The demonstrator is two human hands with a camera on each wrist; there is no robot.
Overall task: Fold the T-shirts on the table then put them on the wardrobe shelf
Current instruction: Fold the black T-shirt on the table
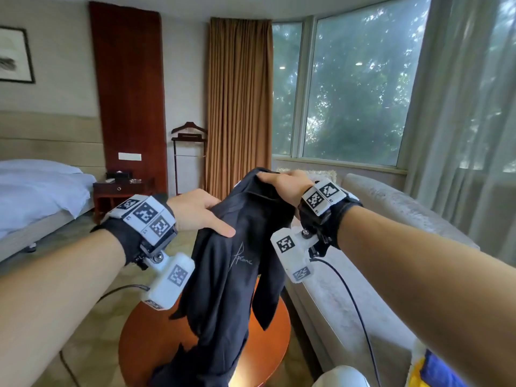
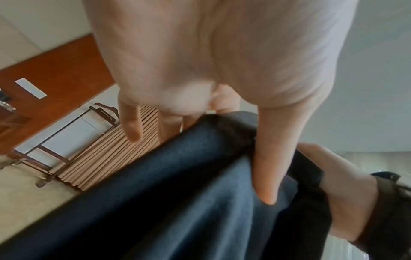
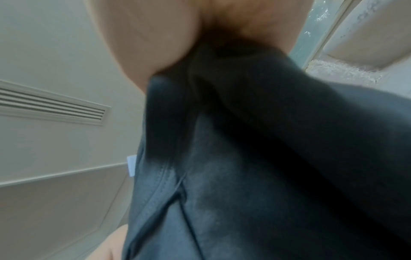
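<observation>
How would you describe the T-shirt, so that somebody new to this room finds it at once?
Start at the round wooden table beside the pale sofa. Above it, the left hand and right hand hold the T-shirt up: unfolded dark cloth with a small pale signature print.

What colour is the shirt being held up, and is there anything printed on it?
The T-shirt is black, with a small pale handwritten-style logo; the head view shows it best.

The T-shirt (image 1: 223,277) is dark, matt, soft cloth with a thin pale script print; the round table (image 1: 273,331) at 6 o'clock is glossy reddish wood; the sofa (image 1: 391,208) at 3 o'clock looks like pale, napped plush; the curtain (image 1: 238,107) at 12 o'clock is matt tan pleated cloth.
</observation>
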